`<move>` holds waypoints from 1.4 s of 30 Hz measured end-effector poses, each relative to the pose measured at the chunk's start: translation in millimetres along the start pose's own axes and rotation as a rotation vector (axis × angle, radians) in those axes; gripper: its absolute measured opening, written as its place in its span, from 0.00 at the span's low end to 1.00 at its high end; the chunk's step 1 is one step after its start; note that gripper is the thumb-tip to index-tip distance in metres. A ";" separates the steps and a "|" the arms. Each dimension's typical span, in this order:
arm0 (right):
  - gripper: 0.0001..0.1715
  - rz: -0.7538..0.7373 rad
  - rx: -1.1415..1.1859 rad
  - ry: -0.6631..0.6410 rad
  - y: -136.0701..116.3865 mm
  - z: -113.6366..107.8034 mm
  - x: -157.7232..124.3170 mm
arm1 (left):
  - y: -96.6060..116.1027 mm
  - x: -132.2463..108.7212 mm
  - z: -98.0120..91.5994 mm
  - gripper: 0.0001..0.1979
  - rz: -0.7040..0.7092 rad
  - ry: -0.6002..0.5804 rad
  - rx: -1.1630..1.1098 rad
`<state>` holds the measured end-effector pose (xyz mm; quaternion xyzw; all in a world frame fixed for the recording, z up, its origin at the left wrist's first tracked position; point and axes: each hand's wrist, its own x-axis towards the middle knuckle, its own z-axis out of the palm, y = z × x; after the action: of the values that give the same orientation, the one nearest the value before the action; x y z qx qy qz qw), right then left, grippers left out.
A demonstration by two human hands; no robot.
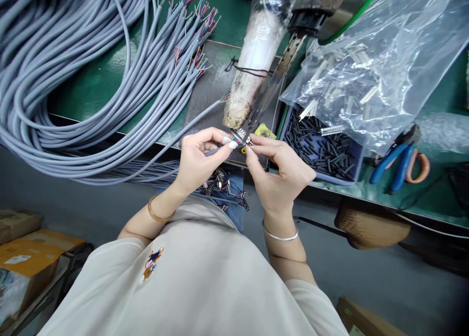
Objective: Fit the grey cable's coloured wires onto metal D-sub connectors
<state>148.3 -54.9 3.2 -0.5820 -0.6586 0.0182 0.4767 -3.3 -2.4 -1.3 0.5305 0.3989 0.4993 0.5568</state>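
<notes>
My left hand (200, 157) is closed in a pinch on the stripped end of a grey cable (164, 145), whose coloured wires fan out at the fingertips. My right hand (280, 167) is closed too, pinching a small connector (242, 136) against those wire ends. Both hands meet just in front of the bench edge, below a plastic-wrapped machine part (252, 57). Several finished connector pieces (220, 182) lie on my lap.
A big bundle of grey cables (73, 77) with stripped coloured ends covers the green bench (106, 82) at left. A blue tray (357, 162) of black parts sits at right under a clear plastic bag (384, 57). Blue-handled pliers (394, 162) lie further right. Cardboard boxes (32, 258) stand on the floor.
</notes>
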 end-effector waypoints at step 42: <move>0.11 -0.198 -0.083 -0.024 7.7 -4.7 -11.7 | -2.3 -8.7 3.1 0.07 -0.080 0.003 0.064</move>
<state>155.5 -64.1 -5.8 -0.5330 -0.7188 -0.0495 0.4435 -1.5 -11.4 -4.0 0.5309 0.4364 0.4647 0.5584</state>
